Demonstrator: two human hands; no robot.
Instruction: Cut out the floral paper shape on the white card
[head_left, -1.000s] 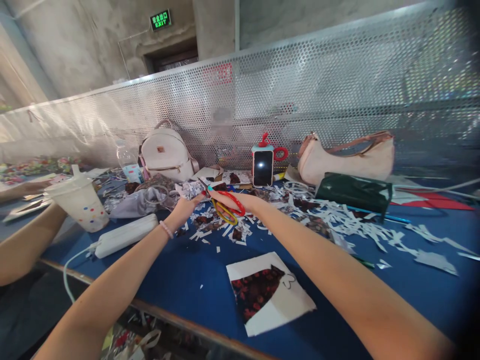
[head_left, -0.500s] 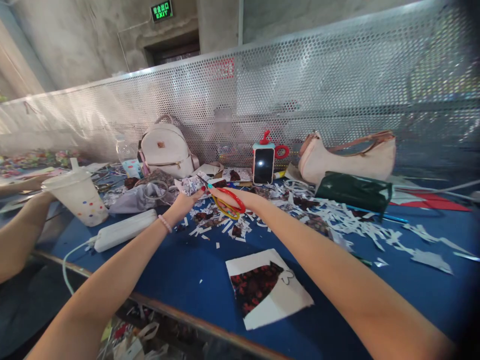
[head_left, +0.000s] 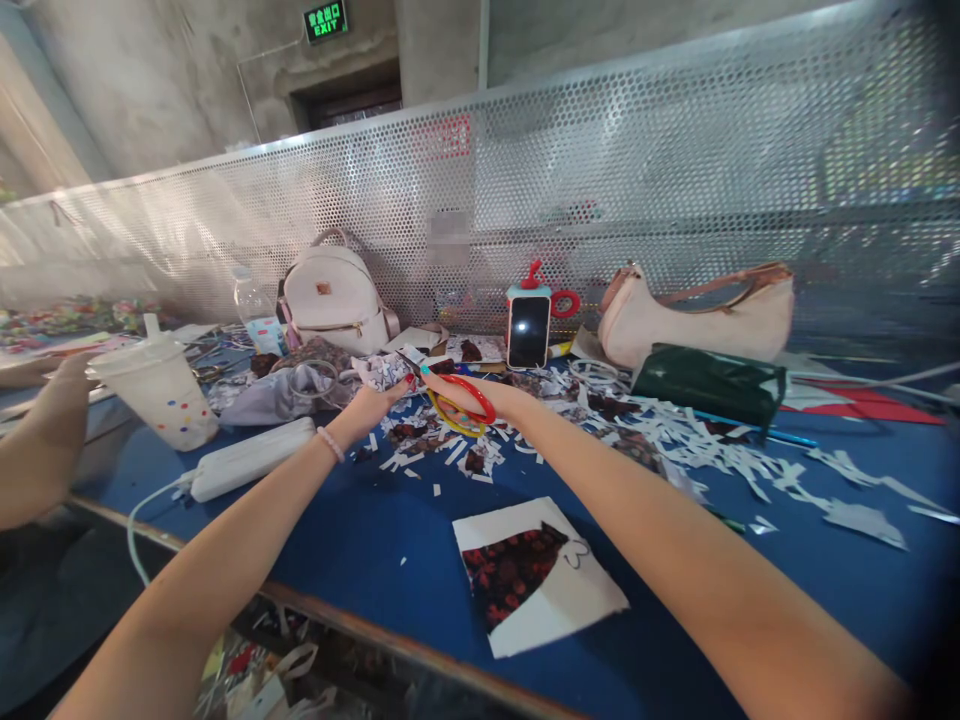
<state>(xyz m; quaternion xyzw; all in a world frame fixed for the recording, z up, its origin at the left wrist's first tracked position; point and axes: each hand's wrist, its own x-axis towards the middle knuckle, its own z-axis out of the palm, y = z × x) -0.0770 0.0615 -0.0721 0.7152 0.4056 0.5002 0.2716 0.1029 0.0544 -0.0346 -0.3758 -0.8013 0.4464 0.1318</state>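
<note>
two hands meet just in front and to the left of the phone [head_left: 528, 333]. the left hand [head_left: 373, 403] pinches the white patterned piece [head_left: 381, 370] under its thumb; whether that is paper or cloth i cannot tell. the right hand [head_left: 451, 394] is closed round the red and yellow handles of the scissors [head_left: 481, 395], whose blades point at the piece, close by the left thumb. how far the blades are parted is too small to make out.

nearer the wearer than the phone, a white card [head_left: 559, 605] with a dark floral patch lies flat on the blue table [head_left: 360, 590], well apart from both hands. paper scraps [head_left: 697, 450] spread in front of the phone and to its right.

the likeliest trouble, i judge, is a nicked left thumb, if the blades close with it so near. the piece looks crumpled, so a slack pinch could let it fold and cut crooked. dropped, it might get lost among the equally pale scraps. well left of the phone stands a lidded cup [head_left: 154, 390]; a left elbow swung wide could tip it.
</note>
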